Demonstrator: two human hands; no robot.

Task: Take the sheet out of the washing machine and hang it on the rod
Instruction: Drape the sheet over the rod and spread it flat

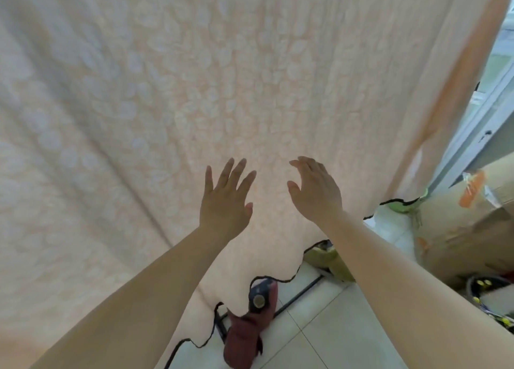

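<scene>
sheet (pixel 194 90) hanging over pale floor tiles (pixel 319 327), left hand (pixel 225 201), right hand (pixel 317 193) fingers spread, empty

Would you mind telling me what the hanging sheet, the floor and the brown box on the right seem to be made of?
Sheet: thin woven fabric, probably cotton, matte peach with a pale leaf print; light glows through it, and it has a dark-stitched scalloped hem.
Floor: glazed ceramic tile by the look, pale and slightly glossy, with straight grout lines.
Box: cardboard, matte brown, creased, with strips of tape.
</scene>
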